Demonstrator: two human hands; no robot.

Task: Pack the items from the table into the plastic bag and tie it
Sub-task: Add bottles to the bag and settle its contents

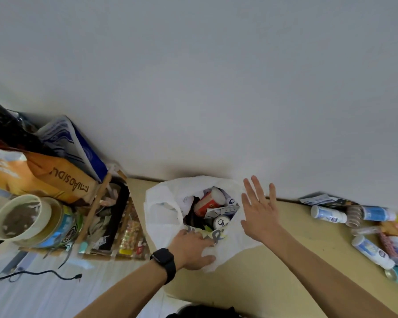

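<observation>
My left hand (193, 246) grips the part-filled white plastic bag (161, 216); my right hand (260, 212) hovers spread, empty. At three o'clock, white plastic bottles (329, 214) await packing; tying too.

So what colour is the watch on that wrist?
Black: the square-faced wristwatch with its band, seen best in the head view.

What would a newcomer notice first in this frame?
The open white plastic bag in the middle of the table already holds a red-and-white canister and cans. The left hand, with a black smartwatch on its wrist, holds the bag's near rim, while the right hand hovers open, fingers spread, at its right edge. A heap of white bottles lies unpacked at the table's right end.
</observation>
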